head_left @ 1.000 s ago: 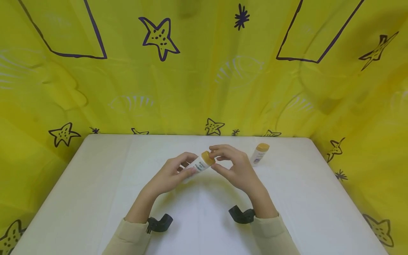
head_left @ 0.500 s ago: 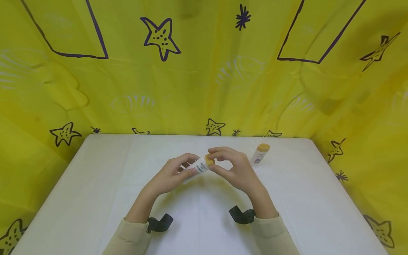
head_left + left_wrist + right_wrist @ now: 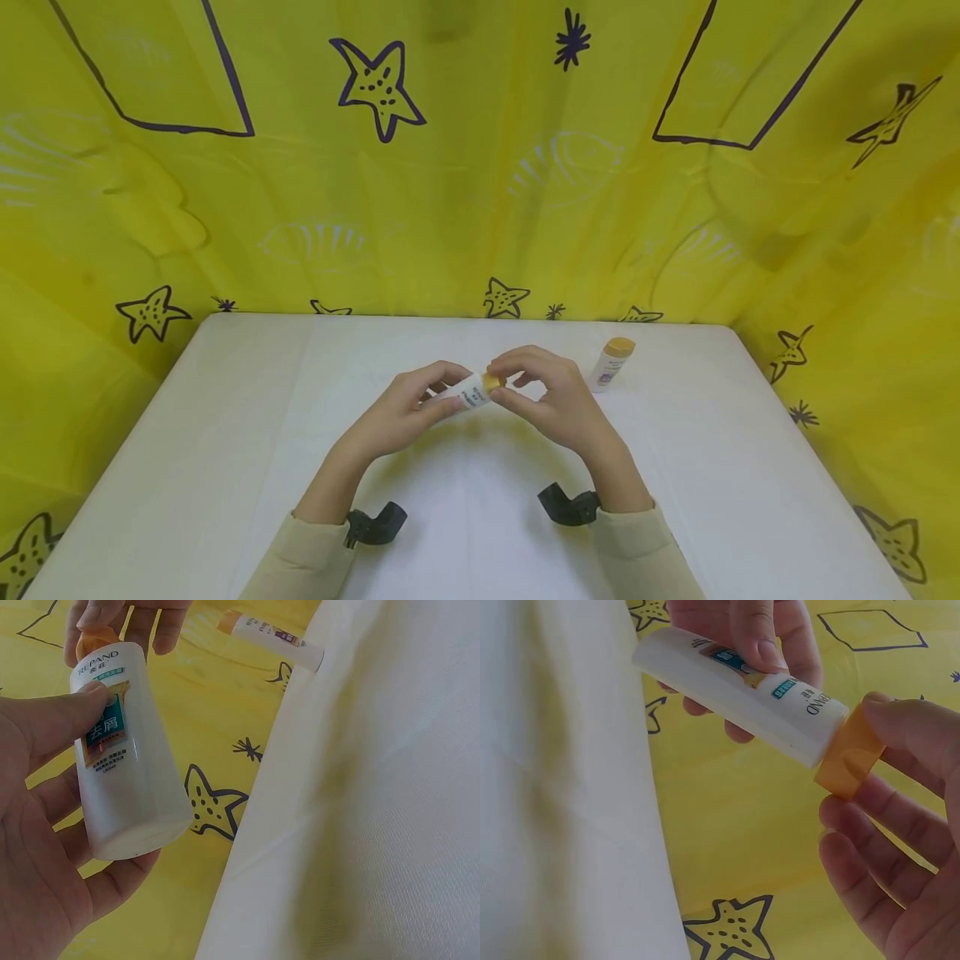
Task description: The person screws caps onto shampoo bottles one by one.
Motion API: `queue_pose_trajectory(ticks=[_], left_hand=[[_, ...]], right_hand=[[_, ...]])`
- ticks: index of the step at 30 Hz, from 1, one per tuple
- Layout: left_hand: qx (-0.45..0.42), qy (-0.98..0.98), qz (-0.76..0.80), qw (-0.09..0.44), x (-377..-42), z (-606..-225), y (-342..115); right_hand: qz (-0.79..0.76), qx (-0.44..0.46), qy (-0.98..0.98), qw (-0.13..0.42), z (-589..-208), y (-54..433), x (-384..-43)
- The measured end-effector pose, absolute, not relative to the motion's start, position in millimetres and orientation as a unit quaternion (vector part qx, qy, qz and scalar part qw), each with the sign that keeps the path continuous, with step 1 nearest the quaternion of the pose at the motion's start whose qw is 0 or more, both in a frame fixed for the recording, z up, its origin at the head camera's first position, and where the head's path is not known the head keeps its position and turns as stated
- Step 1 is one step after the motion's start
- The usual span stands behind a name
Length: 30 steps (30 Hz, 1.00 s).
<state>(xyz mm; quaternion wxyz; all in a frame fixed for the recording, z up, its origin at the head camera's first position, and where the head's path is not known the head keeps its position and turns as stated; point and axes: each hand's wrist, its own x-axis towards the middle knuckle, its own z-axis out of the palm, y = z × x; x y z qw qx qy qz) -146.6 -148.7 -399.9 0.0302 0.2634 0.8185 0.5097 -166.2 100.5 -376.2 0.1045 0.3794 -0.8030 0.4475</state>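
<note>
A white shampoo bottle (image 3: pixel 131 772) with a printed label is tilted above the table, its orange cap (image 3: pixel 849 756) pointing toward my right hand. My left hand (image 3: pixel 415 408) grips the bottle's body, thumb on the label side and fingers behind it. With thumb and fingertips, my right hand (image 3: pixel 551 396) pinches the cap. The cap's edges look turned out of line with the flat body in the right wrist view. A second bottle (image 3: pixel 610 364), also white with an orange cap, stands upright on the table beyond my right hand.
A white-covered table (image 3: pixel 225 467) lies beneath both hands. Behind it hangs a yellow curtain (image 3: pixel 450 208) printed with starfish and fish. Black wrist cameras (image 3: pixel 377 524) sit at both cuffs.
The right hand's fingers have closed in on the cap from a looser hold. The cap has turned on the bottle and looks narrower in the head view. The second bottle has not moved.
</note>
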Motion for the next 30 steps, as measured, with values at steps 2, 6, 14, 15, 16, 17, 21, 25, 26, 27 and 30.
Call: queue_pose_trajectory(ticks=[2,6,14,15,16,17,21,25,26,27,30], left_hand=[[0.267,0.819,0.507,0.029,-146.0,-399.4,-148.7],[0.271,0.819,0.505,0.027,-145.2,-399.1,-148.3],[0.257,0.824,0.505,0.025,-144.8,-398.2,-149.3],[0.255,0.824,0.505,0.024,-145.0,-397.9,-149.6],[0.255,0.824,0.506,0.023,-145.2,-397.6,-149.9],[0.254,0.824,0.506,0.023,-145.4,-397.2,-150.0],[0.253,0.821,0.511,0.026,-145.5,-395.9,-150.5],[0.249,0.821,0.512,0.030,-145.6,-396.5,-150.9],[0.249,0.821,0.513,0.031,-145.8,-396.4,-150.8],[0.248,0.822,0.512,0.031,-145.9,-396.6,-150.8],[0.249,0.824,0.508,0.031,-146.6,-397.1,-150.9]], right_hand=[[0.450,0.378,-0.802,0.106,-377.0,100.0,-166.1],[0.451,0.371,-0.804,0.111,-377.2,98.7,-165.5],[0.440,0.365,-0.813,0.112,-376.6,97.9,-164.9],[0.440,0.364,-0.813,0.111,-376.2,97.8,-164.7],[0.443,0.364,-0.812,0.110,-376.0,97.8,-164.7],[0.444,0.364,-0.812,0.109,-375.7,97.7,-164.6],[0.447,0.366,-0.809,0.107,-375.1,97.8,-164.0],[0.440,0.368,-0.813,0.104,-374.5,98.1,-163.4],[0.437,0.368,-0.814,0.103,-374.4,98.1,-163.2],[0.435,0.369,-0.815,0.104,-374.2,98.1,-163.3],[0.430,0.370,-0.816,0.106,-373.6,98.1,-163.4]])
